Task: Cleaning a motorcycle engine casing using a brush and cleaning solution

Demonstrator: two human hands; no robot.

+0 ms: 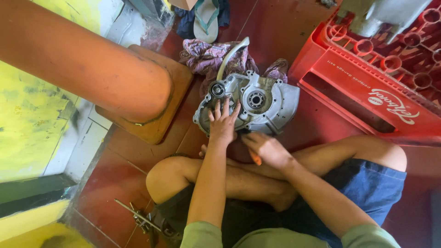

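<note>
Red floor (285, 27); left hand (223, 123) hides engine casing (268, 103) near edge.

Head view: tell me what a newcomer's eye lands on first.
The grey engine cover on the red floor, centre frame, with the left hand flat on it and the right hand at its near edge. Then the red crate at right and the orange pillar at left.

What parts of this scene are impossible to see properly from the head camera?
- Head view: the right hand curls over whatever it holds; only an orange tip shows.
- The engine cover's near edge is hidden under the left hand.
- The red crate is cut off by the right edge.
- The metal tool beside the knee is too small to identify.
</note>
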